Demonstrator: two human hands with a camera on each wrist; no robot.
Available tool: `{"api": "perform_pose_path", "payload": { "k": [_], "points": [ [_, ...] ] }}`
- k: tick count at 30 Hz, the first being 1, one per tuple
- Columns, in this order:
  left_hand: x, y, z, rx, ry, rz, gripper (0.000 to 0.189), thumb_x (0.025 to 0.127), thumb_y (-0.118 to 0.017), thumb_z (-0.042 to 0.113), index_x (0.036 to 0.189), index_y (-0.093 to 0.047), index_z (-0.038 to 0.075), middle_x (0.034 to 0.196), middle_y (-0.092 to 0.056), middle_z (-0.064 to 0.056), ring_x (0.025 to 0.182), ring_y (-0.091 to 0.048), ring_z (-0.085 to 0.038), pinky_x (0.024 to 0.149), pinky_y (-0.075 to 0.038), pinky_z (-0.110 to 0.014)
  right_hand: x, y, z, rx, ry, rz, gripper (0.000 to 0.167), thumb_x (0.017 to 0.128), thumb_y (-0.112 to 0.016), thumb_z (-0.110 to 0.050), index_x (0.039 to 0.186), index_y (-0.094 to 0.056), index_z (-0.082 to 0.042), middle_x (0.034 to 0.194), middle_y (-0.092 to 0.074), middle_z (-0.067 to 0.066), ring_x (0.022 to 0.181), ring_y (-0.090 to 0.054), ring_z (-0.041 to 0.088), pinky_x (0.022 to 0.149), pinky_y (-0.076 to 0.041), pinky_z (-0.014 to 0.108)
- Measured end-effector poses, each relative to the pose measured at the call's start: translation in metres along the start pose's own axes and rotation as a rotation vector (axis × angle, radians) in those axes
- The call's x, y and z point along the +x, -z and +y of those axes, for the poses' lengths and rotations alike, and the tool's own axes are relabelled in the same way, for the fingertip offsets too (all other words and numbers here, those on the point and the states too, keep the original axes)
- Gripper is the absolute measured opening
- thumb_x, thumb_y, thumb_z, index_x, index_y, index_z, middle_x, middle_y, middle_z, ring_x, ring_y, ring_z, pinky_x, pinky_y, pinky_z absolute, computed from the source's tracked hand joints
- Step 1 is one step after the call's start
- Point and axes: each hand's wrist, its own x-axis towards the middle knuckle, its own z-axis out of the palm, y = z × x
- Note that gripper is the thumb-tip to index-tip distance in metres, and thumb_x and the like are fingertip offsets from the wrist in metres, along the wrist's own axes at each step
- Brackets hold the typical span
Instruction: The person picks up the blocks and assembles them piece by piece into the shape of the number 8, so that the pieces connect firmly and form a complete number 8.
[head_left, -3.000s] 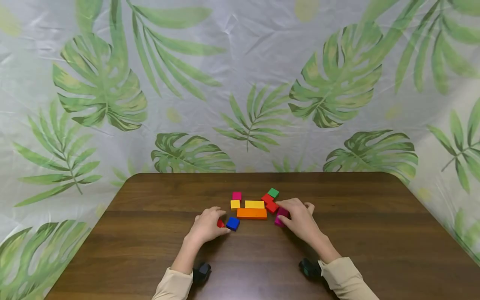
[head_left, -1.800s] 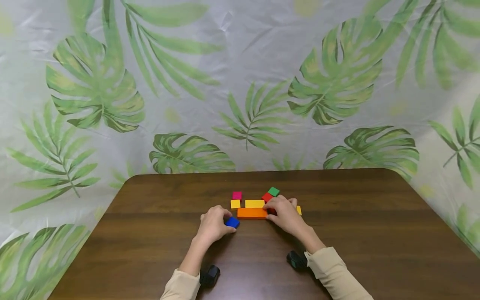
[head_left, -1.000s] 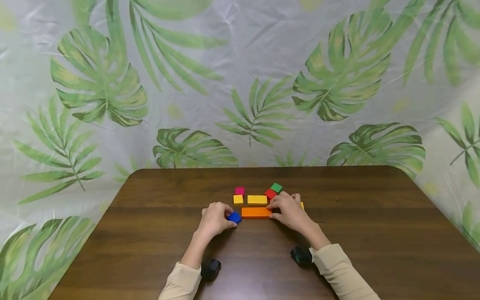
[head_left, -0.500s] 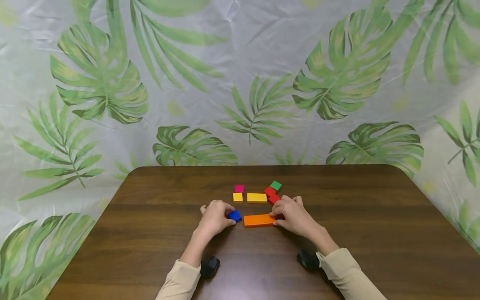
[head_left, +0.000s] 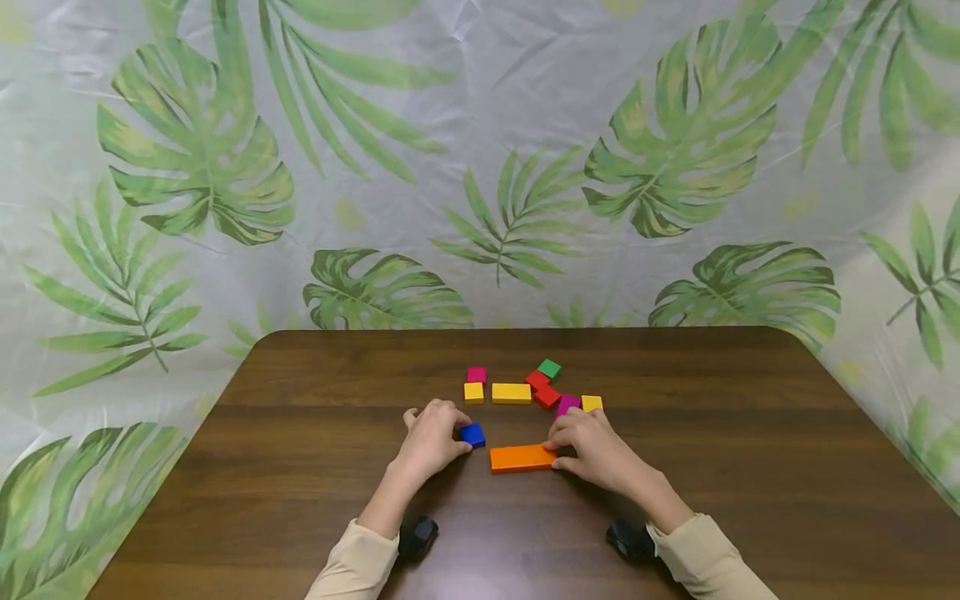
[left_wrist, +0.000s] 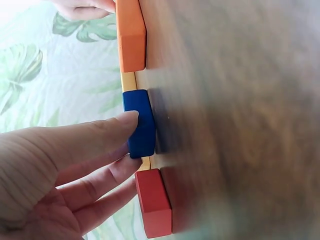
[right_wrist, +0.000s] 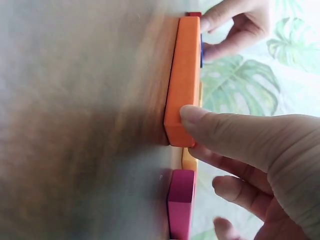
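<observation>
My left hand (head_left: pixel 433 435) pinches a small blue block (head_left: pixel 472 434) between thumb and fingers at the left of the group. A red block (left_wrist: pixel 154 202) lies just beyond it in the left wrist view, hidden behind the hand in the head view. My right hand (head_left: pixel 596 446) grips the right end of a long orange block (head_left: pixel 519 458), thumb on its near side, as the right wrist view shows. The orange block lies flat on the table, nearer to me than the other blocks. A magenta block (head_left: pixel 567 405) sits just past the right fingers.
Behind the hands on the brown table (head_left: pixel 315 492) lie a long yellow block (head_left: pixel 512 394), a small yellow block (head_left: pixel 473 392), a pink block (head_left: pixel 477 375), two red blocks (head_left: pixel 547 396), a green block (head_left: pixel 549 369) and another yellow block (head_left: pixel 592 403). A leaf-patterned cloth (head_left: pixel 517 125) hangs behind.
My right hand has left the magenta block, taken hold of the orange block's right end and drawn it toward me. My left hand has closed onto the blue block, which has turned slightly.
</observation>
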Motion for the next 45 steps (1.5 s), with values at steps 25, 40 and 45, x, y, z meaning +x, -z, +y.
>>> {"api": "perform_pose_path", "payload": {
  "k": [25,40,45],
  "points": [
    [-0.014,0.005,0.001,0.072,-0.228,-0.068,0.026,0.074,-0.079,0.022,0.097,-0.074,0.012,0.094,-0.070,-0.001,0.093,-0.053,-0.017,0.078,-0.038,-0.034,-0.017,0.000,-0.016,0.147,0.081,-0.028,0.017,0.074,-0.077,-0.012,0.091,-0.074,-0.008,0.088,-0.065,-0.002,0.082,-0.058,0.010,0.075,-0.053,0.024],
    [-0.016,0.006,-0.002,-0.086,-0.263,-0.212,0.030,0.072,-0.080,0.017,0.098,-0.072,0.004,0.093,-0.069,-0.006,0.086,-0.056,-0.016,0.074,-0.047,-0.025,-0.022,-0.003,-0.020,0.199,0.061,-0.076,0.018,0.075,-0.077,-0.015,0.091,-0.072,-0.010,0.089,-0.064,-0.004,0.083,-0.055,0.006,0.073,-0.051,0.020],
    [-0.016,0.006,-0.004,-0.108,-0.254,-0.229,0.031,0.071,-0.081,0.017,0.097,-0.072,0.004,0.093,-0.069,-0.006,0.084,-0.056,-0.015,0.074,-0.048,-0.024,-0.023,-0.003,-0.020,0.247,0.051,-0.092,0.018,0.076,-0.077,-0.015,0.092,-0.070,-0.011,0.089,-0.064,-0.003,0.079,-0.052,0.006,0.067,-0.048,0.017]
  ]
}}
